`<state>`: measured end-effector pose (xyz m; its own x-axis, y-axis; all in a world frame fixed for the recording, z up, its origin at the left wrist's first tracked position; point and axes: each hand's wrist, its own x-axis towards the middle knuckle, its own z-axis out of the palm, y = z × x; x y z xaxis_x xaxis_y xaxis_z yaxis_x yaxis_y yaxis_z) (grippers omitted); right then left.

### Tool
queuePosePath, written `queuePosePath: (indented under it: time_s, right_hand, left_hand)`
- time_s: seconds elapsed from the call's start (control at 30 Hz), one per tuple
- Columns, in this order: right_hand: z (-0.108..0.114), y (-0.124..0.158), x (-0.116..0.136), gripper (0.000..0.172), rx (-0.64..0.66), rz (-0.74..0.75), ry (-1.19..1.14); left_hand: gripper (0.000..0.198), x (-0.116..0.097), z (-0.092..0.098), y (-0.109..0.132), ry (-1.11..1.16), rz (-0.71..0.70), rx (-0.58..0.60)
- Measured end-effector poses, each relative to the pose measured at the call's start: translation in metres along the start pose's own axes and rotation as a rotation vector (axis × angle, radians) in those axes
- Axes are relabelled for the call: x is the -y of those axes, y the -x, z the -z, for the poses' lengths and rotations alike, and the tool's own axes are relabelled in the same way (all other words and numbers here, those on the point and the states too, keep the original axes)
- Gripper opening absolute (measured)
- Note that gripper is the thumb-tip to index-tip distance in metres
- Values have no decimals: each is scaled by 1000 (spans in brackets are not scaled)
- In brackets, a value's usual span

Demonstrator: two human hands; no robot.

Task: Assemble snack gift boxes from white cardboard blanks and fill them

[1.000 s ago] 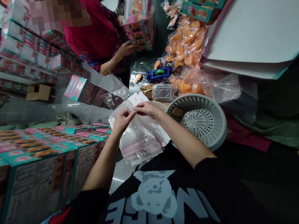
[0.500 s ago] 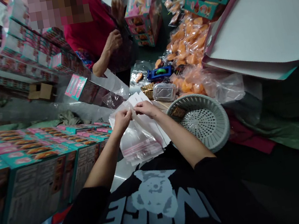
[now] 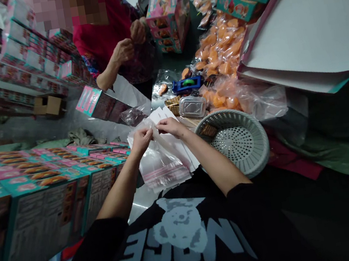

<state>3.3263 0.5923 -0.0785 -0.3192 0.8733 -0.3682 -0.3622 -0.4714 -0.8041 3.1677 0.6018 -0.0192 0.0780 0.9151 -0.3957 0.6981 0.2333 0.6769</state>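
Clear plastic bag [image 3: 165, 147] over white sheets [image 3: 190, 152], near middle. Left hand [image 3: 143, 140] and right hand [image 3: 171, 127] both pinching far end, fingertips basically together. Guessing early days: near end not lifted yet, can't spot contents. Wrapped orange pieces [image 3: 222, 45] piled far right.

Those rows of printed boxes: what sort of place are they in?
Probably a packing workshop: many matching printed boxes stand in rows, orange pieces in clear wrappers lie heaped, and flat plastic bags lie close by.
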Motion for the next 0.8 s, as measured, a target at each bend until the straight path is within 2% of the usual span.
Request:
queuePosePath:
  time_s: [0.13, 0.27, 0.33, 0.47, 0.6, 0.67, 0.8]
  right_hand:
    - [1, 1, 5, 16, 2, 70, 170]
    - [0, 1, 13, 12, -67, 107, 404]
    - [-1, -1, 15, 8, -107, 116, 437]
    - [-2, -5, 15, 19, -146, 136, 418]
    - [-4, -1, 17, 15, -177, 160, 450]
    - [-4, 3, 21, 17, -164, 245, 442]
    - [-3, 6, 29, 28, -34, 410, 442]
  left_hand:
    - [31, -5, 1, 2, -14, 1, 2]
    - [31, -12, -1, 8, -33, -14, 8]
    - [30, -14, -3, 11, -46, -25, 12]
    - [29, -12, -6, 14, -67, -32, 16]
    - [28, -10, -5, 15, -79, -28, 27]
    - [28, -11, -3, 16, -87, -30, 27]
    - [30, -16, -2, 18, -116, -43, 44]
